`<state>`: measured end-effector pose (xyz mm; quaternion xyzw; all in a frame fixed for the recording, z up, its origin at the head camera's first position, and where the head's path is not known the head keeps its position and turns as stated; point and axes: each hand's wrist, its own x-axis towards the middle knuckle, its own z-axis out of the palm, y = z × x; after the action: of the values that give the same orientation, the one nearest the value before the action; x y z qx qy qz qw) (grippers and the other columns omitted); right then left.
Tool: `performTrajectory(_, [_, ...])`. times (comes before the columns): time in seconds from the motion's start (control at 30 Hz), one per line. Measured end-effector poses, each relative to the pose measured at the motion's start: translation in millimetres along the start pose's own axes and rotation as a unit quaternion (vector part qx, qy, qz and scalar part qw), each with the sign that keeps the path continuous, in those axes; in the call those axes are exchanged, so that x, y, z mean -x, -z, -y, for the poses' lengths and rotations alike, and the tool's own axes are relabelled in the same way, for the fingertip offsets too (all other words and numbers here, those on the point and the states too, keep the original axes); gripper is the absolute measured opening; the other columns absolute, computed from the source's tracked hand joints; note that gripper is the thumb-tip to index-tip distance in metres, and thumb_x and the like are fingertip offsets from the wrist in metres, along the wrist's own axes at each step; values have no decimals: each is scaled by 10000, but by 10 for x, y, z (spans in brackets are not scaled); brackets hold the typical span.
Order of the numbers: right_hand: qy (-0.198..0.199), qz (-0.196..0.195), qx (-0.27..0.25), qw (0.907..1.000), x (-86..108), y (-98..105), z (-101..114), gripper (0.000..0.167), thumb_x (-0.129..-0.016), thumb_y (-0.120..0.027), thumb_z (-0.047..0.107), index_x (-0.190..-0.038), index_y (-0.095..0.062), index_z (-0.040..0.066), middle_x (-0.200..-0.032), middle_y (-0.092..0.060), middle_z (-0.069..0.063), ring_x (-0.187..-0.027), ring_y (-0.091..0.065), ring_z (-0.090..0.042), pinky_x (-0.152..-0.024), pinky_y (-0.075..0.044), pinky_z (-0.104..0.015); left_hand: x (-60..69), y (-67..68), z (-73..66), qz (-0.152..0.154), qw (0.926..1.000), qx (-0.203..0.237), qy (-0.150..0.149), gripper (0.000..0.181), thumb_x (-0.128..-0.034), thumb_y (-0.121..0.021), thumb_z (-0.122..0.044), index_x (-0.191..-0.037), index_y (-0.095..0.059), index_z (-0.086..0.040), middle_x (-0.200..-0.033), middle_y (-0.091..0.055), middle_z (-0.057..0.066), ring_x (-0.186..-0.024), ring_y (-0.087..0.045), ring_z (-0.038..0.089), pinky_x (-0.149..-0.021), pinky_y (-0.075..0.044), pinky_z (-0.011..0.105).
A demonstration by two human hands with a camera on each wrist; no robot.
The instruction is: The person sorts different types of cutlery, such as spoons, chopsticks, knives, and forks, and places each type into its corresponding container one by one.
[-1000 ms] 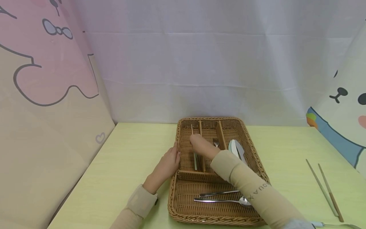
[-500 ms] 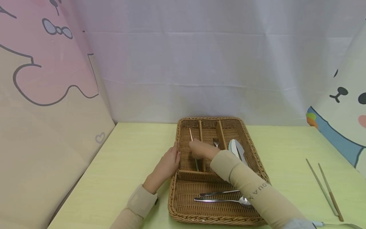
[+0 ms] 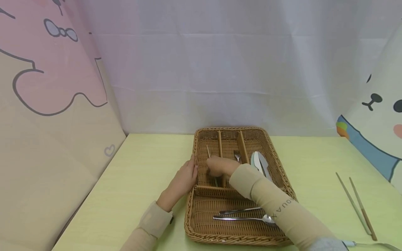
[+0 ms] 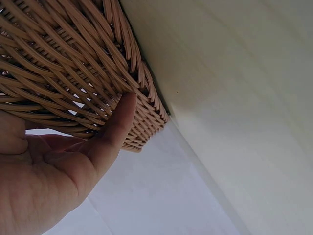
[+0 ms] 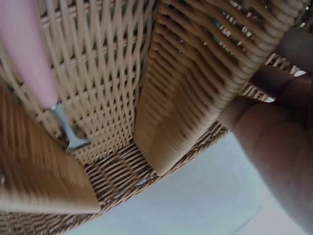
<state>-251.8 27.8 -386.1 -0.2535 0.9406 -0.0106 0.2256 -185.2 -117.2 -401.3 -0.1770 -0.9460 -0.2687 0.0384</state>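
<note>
My left hand (image 3: 185,176) grips the left side of a brown wicker cutlery tray (image 3: 230,240); in the left wrist view a finger lies along its outer wall. My right hand (image 3: 220,166) is down inside the tray's back left compartment, fingers curled around a thin chopstick (image 3: 208,150), whose pale end sticks out beyond the hand. A greenish stick end (image 3: 216,182) shows below the hand; whether it is the same piece I cannot tell. In the right wrist view, the right-hand fingers (image 5: 274,107) are partly hidden behind a wicker divider (image 5: 195,83).
A pink-handled fork (image 5: 39,63) lies in the middle compartment. White and grey utensils (image 3: 260,163) occupy the right one. A spoon (image 3: 242,219) and another metal utensil (image 3: 240,211) lie in front. Two chopsticks (image 3: 353,202) and a pale-handled utensil (image 3: 350,243) lie on the table at right.
My right hand has moved toward me within the left compartment, and the chopstick's pale end has shifted the same way and slightly left. My left hand stays on the tray's side.
</note>
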Motion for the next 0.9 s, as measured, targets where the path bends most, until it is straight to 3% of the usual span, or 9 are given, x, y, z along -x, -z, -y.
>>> performTrajectory(0.1, [31, -3, 19, 10000, -69, -63, -39, 113, -870, -554, 42, -968, -605, 23, -942, -630, -129, -774, -582, -182, -673, -486, -338, -2, -2, 2, 4, 10000, -10, -35, 517, -989, -363, -153, -1408, -201, 104, -1191, -524, 252, -857, -578, 254, -699, -512, 370])
performTrajectory(0.37, [9, 132, -33, 9999, 205, 104, 113, 100, -899, -521, 35, -934, -615, 41, -845, -622, -96, -678, -538, -144, -610, -427, -279, 0, -2, 5, -8, 10000, -12, -73, 518, -989, -366, -152, -1409, -201, 102, -1180, -528, 248, -836, -570, 235, -695, -507, 358])
performTrajectory(0.57, [-4, -206, -97, 9997, 381, 196, 193, 134, -896, -536, 34, -1001, -618, 13, -970, -633, -128, -816, -594, -185, -708, -490, -297, -10, -4, 9, -2, 10000, -5, -68, 519, -989, -365, -157, -1411, -200, 98, -1201, -520, 252, -862, -580, 253, -703, -513, 365])
performTrajectory(0.77, [205, -639, -82, 9977, 403, 229, 150, 207, -898, -552, 69, -1080, -611, -9, -1102, -605, -158, -1041, -574, -278, -878, -489, -376, -8, -4, 13, 52, 10000, 21, -27, 522, -989, -367, -150, -1416, -191, 92, -1119, -546, 209, -723, -520, 177, -606, -468, 288])
performTrajectory(0.9, [351, -832, -173, 9958, 444, 258, 120, 253, -895, -571, 98, -1125, -611, 1, -1153, -594, -149, -1083, -559, -278, -905, -481, -370, -3, -5, 13, 50, 10000, 4, -24, 522, -990, -366, -152, -1417, -189, 91, -1123, -546, 207, -819, -560, 217, -672, -501, 335])
